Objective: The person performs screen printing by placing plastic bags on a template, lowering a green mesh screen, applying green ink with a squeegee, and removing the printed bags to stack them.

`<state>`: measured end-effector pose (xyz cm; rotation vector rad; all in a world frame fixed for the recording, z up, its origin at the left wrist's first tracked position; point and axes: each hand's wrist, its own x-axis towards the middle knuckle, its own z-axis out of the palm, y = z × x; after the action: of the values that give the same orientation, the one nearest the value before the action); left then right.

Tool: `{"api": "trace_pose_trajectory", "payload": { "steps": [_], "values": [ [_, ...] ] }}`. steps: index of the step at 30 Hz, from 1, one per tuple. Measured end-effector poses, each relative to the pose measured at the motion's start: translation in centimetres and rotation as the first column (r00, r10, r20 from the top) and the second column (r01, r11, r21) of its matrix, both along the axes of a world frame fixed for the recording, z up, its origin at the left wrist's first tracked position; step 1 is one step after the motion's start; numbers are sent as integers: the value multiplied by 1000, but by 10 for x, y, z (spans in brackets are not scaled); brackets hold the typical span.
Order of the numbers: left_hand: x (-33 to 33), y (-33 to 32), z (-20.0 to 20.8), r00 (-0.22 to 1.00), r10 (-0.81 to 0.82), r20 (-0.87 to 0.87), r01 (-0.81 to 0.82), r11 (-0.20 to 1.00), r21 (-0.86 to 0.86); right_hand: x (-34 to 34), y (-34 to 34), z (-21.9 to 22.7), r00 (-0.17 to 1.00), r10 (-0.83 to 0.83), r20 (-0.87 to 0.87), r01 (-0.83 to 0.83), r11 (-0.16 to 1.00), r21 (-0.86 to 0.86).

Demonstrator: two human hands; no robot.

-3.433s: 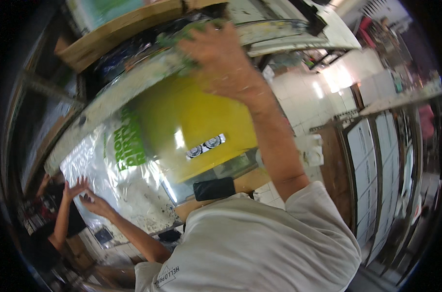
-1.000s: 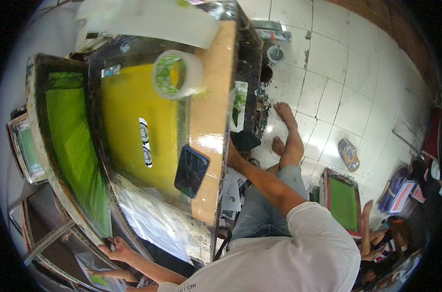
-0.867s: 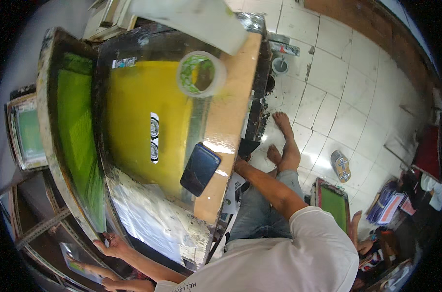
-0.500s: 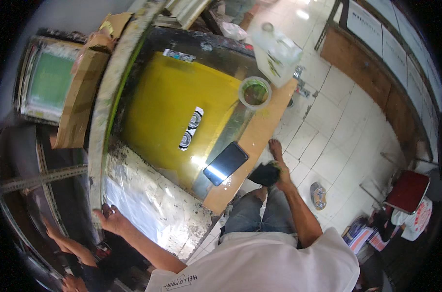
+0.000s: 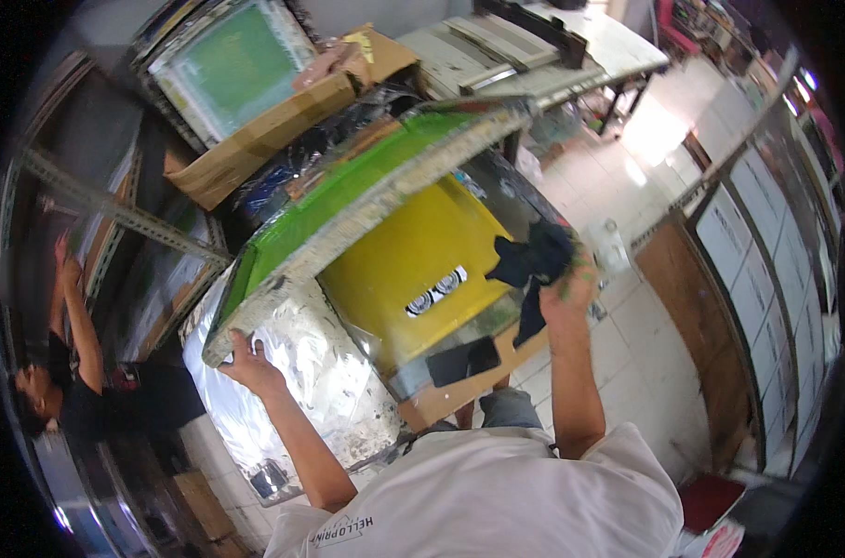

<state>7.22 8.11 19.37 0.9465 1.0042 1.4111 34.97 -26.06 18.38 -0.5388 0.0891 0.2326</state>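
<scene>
My left hand (image 5: 253, 365) is closed on the near corner of a screen-printing frame (image 5: 366, 216), which stands tilted up with green on its inner side. Below the raised frame lies a yellow panel (image 5: 394, 256) bearing a black-and-white printed strip (image 5: 436, 291). In my right hand (image 5: 571, 286) is a bunched dark cloth (image 5: 537, 256), held above the panel's right side, one end hanging down. Near that hanging end a dark phone (image 5: 464, 361) rests by the table's front edge. What lies under the cloth is hidden.
A shiny foil-like sheet (image 5: 287, 391) covers the left surface. Behind stand a cardboard box (image 5: 264, 139) and another green screen (image 5: 232, 79). A translucent jug (image 5: 613, 246) is beyond my right hand. At far left, a person in black (image 5: 115, 400) reaches toward shelves.
My right hand has come up from beside my legs, bringing the dark cloth over the panel. My view has turned, and more of the frame's green side shows. My left hand stays on the frame.
</scene>
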Motion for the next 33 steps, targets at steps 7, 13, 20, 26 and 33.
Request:
{"api": "trace_pose_trajectory", "payload": {
  "steps": [7,13,20,26,33],
  "values": [
    [-1,-14,-19,1000,20,11,-20,1000,-4,64,88,-168,386,731,563,786,59,-615],
    [-6,-34,-30,999,17,32,-18,999,30,82,110,-222,765,557,324,50,450,-892],
    [-30,-38,-65,999,37,-21,-37,999,-37,169,133,-245,930,368,6,-213,550,-808],
    [-32,-36,-75,999,-49,-14,50,996,76,207,134,-304,908,418,-20,-90,147,-985],
    [-32,-50,-69,998,-55,-24,57,996,74,38,37,-314,694,719,-46,189,-243,-951]
  ]
}}
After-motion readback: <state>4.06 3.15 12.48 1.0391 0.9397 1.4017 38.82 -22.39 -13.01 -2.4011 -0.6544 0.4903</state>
